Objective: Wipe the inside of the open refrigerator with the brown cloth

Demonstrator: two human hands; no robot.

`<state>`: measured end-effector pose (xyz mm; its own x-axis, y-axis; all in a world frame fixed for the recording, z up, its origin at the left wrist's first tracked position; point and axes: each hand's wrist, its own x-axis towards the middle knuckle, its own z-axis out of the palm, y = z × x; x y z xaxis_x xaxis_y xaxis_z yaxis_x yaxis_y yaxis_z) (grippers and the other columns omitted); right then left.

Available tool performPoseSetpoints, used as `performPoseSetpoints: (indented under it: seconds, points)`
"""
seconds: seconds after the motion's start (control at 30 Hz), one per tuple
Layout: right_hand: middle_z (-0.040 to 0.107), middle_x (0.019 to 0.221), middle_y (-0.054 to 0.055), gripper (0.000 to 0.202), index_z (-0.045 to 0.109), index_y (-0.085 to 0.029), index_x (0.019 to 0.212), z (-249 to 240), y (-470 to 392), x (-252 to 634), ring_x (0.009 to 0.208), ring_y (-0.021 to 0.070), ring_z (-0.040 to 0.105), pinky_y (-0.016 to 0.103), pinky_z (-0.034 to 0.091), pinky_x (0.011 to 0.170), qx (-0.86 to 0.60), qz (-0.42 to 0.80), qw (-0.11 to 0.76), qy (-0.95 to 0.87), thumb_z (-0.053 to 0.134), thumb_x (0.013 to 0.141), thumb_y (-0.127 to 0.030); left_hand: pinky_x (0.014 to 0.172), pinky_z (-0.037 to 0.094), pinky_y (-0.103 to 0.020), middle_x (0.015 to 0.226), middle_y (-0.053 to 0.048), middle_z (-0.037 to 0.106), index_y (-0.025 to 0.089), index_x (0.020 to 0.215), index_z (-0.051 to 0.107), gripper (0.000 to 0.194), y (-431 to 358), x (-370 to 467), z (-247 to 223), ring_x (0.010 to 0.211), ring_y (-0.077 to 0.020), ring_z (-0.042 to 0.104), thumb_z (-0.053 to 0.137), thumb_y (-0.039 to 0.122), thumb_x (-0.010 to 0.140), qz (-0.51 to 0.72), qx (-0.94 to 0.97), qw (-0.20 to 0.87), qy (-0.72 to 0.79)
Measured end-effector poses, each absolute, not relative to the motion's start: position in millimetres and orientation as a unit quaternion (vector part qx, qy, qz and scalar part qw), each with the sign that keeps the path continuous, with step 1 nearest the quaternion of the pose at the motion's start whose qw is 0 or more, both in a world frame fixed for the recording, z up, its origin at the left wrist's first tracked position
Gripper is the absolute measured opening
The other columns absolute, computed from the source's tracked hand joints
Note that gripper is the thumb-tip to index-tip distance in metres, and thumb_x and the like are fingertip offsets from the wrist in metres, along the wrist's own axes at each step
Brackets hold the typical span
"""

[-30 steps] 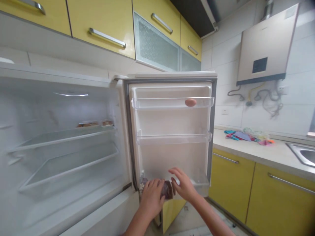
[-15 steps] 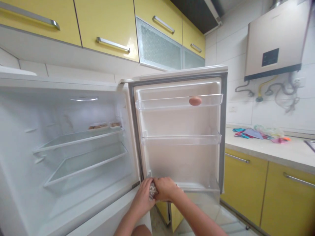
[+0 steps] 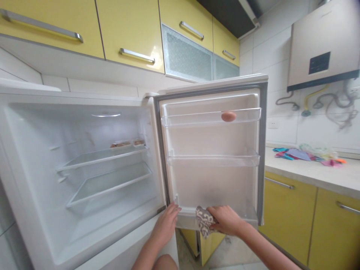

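Observation:
My right hand [image 3: 226, 219] is closed on a grey-and-white patterned cloth [image 3: 204, 221] at the bottom shelf of the open fridge door [image 3: 210, 180]. The cloth hangs in front of the clear bottom door bin [image 3: 187, 222]. My left hand [image 3: 166, 221] holds nothing, its fingers stretched out against the left end of that bin, near the hinge side. An egg [image 3: 228, 116] sits in the top door bin [image 3: 194, 119]. The middle door bin [image 3: 213, 161] holds nothing that I can see.
Inside the fridge [image 3: 36, 180] are two glass shelves; small food packs [image 3: 120, 144] sit on the upper one. Yellow cabinets [image 3: 132, 30] hang above. On the right counter [image 3: 295, 168] lie colourful cloths [image 3: 303, 154], below a water heater [image 3: 323, 52].
My hands were together around the cloth; now they are apart. The right hand has moved right with the cloth, which shows more. The left has let go of it. The view has turned slightly left.

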<state>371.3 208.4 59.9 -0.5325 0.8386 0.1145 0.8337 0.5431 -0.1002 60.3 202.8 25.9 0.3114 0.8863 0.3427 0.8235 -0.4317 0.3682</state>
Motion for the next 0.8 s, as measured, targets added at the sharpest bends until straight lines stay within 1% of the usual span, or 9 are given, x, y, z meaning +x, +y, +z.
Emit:
performPoseSetpoints:
  seconds: [0.1, 0.2, 0.3, 0.43, 0.6, 0.7, 0.8]
  points:
    - [0.075, 0.111, 0.007, 0.035, 0.064, -0.028, 0.115, 52.9, 202.9, 415.1, 0.105, 0.0321, 0.071, 0.036, 0.049, 0.080, -0.502, 0.019, 0.086, -0.861, 0.070, 0.082, -0.035, 0.122, 0.038, -0.042, 0.149, -0.005, 0.058, 0.026, 0.128, 0.070, 0.054, 205.7, 61.2, 30.4, 0.144, -0.0199, 0.048, 0.039, 0.007, 0.087, 0.254, 0.798, 0.062, 0.543]
    - [0.074, 0.115, 0.008, 0.038, 0.063, -0.030, 0.119, 46.7, 198.2, 441.0, 0.109, 0.0303, 0.069, 0.035, 0.048, 0.084, -0.523, 0.016, 0.103, -0.846, 0.068, 0.081, -0.031, 0.120, 0.041, -0.043, 0.143, -0.005, 0.064, 0.027, 0.122, 0.073, 0.045, 208.4, 61.4, 33.6, 0.139, -0.0216, 0.053, 0.044, 0.014, 0.090, 0.268, 0.791, 0.059, 0.547]
    - [0.073, 0.112, 0.010, 0.036, 0.064, -0.026, 0.116, 47.4, 193.2, 438.8, 0.107, 0.0308, 0.068, 0.037, 0.048, 0.086, -0.538, -0.007, 0.106, -0.836, 0.067, 0.080, -0.028, 0.118, 0.043, -0.045, 0.133, -0.005, 0.070, 0.028, 0.116, 0.076, 0.038, 209.3, 60.9, 37.1, 0.134, -0.0230, 0.058, 0.047, 0.021, 0.092, 0.277, 0.795, 0.074, 0.534]
    - [0.073, 0.108, 0.012, 0.035, 0.064, -0.021, 0.111, 57.3, 191.5, 405.5, 0.101, 0.0325, 0.070, 0.037, 0.048, 0.080, -0.540, -0.026, 0.083, -0.837, 0.065, 0.076, -0.026, 0.115, 0.045, -0.044, 0.130, -0.005, 0.072, 0.028, 0.111, 0.078, 0.036, 210.1, 60.8, 38.3, 0.131, -0.0231, 0.061, 0.049, 0.024, 0.091, 0.303, 0.786, 0.102, 0.528]
    - [0.075, 0.106, 0.013, 0.041, 0.063, -0.021, 0.111, 64.7, 206.1, 344.3, 0.095, 0.0331, 0.073, 0.036, 0.050, 0.074, -0.512, -0.017, 0.083, -0.855, 0.068, 0.072, -0.028, 0.113, 0.047, -0.046, 0.127, -0.006, 0.074, 0.028, 0.105, 0.080, 0.033, 215.0, 61.3, 32.4, 0.128, -0.0242, 0.063, 0.051, 0.024, 0.089, 0.349, 0.767, 0.121, 0.525]
    - [0.076, 0.106, 0.013, 0.045, 0.064, -0.021, 0.114, 68.3, 217.2, 301.1, 0.094, 0.0333, 0.074, 0.036, 0.051, 0.073, -0.477, -0.011, 0.080, -0.875, 0.070, 0.070, -0.030, 0.116, 0.044, -0.047, 0.127, -0.005, 0.074, 0.027, 0.106, 0.079, 0.032, 218.3, 61.2, 28.6, 0.130, -0.0245, 0.062, 0.053, 0.022, 0.087, 0.354, 0.759, 0.130, 0.531]
    - [0.077, 0.106, 0.014, 0.044, 0.065, -0.020, 0.114, 71.5, 224.5, 263.9, 0.094, 0.0331, 0.074, 0.036, 0.053, 0.074, -0.455, -0.007, 0.078, -0.887, 0.070, 0.071, -0.028, 0.118, 0.041, -0.043, 0.131, -0.006, 0.072, 0.024, 0.112, 0.076, 0.035, 218.1, 60.6, 27.8, 0.133, -0.0225, 0.059, 0.051, 0.018, 0.087, 0.342, 0.757, 0.124, 0.543]
